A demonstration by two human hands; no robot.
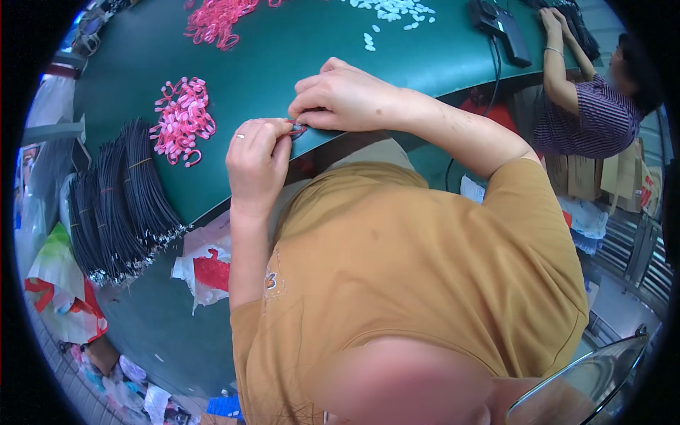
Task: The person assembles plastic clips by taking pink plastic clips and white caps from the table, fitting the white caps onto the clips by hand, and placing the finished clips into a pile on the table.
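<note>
My left hand [256, 159], with a ring on one finger, is closed at the near edge of the green table. Beside it my right hand [347, 98] is closed too, its thumb and fingertips pinched together. Between the fingertips of both hands shows a small red looped piece [298, 131]; its ends are hidden by the fingers. Left of my hands lies a pile of pink loops [183, 120] with pale ends. Further left, bundles of black cords [120, 202] with shiny tips hang partly over the table edge.
At the far side lie a heap of red loops [218, 21] and scattered white pieces [393, 10]. A black device [501, 32] with a cable stands at the far right. Another person [591, 113] in a striped top handles black cords there. A torn bag [211, 273] hangs below the table edge.
</note>
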